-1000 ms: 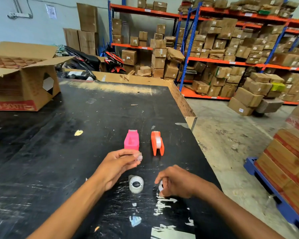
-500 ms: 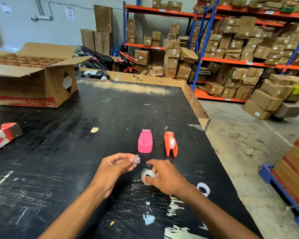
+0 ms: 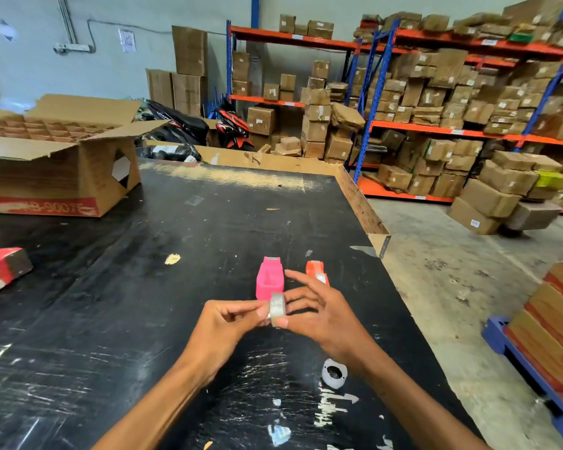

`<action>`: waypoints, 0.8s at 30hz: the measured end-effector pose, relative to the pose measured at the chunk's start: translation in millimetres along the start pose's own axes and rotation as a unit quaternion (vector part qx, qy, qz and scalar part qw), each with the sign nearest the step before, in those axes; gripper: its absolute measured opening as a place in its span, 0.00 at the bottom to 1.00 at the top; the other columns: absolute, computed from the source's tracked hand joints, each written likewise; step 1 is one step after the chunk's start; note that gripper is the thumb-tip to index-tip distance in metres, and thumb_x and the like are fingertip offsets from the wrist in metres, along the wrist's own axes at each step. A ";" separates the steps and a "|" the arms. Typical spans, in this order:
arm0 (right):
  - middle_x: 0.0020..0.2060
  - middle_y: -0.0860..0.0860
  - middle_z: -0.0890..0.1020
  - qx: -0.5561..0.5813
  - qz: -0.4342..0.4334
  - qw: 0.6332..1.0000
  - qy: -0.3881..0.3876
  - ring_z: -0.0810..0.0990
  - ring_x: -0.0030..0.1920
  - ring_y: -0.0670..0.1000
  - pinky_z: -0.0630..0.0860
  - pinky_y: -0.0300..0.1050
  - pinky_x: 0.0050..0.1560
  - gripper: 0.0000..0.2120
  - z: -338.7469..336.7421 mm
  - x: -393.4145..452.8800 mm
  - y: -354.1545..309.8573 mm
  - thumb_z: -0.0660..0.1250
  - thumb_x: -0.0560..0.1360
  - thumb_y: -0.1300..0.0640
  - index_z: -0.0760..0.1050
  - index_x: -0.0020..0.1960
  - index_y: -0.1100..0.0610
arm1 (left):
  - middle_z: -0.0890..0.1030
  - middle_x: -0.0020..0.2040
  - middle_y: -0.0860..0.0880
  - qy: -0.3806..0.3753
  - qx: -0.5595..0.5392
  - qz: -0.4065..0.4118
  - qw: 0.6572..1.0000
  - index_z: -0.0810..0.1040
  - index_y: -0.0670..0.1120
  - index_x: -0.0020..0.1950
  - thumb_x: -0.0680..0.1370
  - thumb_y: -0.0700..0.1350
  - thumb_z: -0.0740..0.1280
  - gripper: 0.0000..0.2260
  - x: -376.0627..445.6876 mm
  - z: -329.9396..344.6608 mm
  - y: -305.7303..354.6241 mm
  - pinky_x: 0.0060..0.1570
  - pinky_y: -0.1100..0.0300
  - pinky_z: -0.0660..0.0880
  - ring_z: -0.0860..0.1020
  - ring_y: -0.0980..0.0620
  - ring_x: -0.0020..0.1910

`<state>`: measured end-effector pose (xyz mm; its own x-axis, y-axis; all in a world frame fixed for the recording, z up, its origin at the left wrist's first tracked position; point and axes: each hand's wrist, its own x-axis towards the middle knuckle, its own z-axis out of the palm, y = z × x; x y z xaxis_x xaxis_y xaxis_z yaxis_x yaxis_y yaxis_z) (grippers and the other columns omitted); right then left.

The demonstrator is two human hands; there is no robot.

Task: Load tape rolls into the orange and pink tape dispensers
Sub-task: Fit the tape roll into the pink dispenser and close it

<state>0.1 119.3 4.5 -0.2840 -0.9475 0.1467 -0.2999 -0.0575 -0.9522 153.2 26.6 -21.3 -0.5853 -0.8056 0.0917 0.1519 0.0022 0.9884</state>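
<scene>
Between both hands [image 3: 275, 319], a small clear tape roll [image 3: 277, 308]

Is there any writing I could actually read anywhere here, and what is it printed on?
"B-900TE", roughly: pale letters on the red band of the open brown cardboard box; the first characters are blurred.
White paper notice on the grey wall: too small to read.
White labels on the stacked brown cartons on the orange and blue shelving: too blurred.
Pink plastic tape dispenser and orange plastic tape dispenser: no visible lettering.

Bright even indoor light, soft shadows, slight motion blur, wide-angle bending at edges
</scene>
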 end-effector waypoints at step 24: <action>0.52 0.37 0.78 -0.170 -0.094 0.978 0.070 0.80 0.54 0.42 0.79 0.41 0.56 0.29 20.0 11.1 19.7 0.72 0.70 0.58 0.65 0.66 0.41 | 0.85 0.32 0.41 0.053 0.081 -0.049 0.994 0.85 0.38 0.39 0.69 0.39 0.75 0.04 22.2 17.1 6.4 0.37 0.60 0.82 0.83 0.51 0.32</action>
<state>9.3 101.4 -18.0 -0.3093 -0.8764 0.3691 -0.6376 -0.0969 -0.7643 127.5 18.8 -10.9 -0.5020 -0.8648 -0.0104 -0.0375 0.0098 0.9993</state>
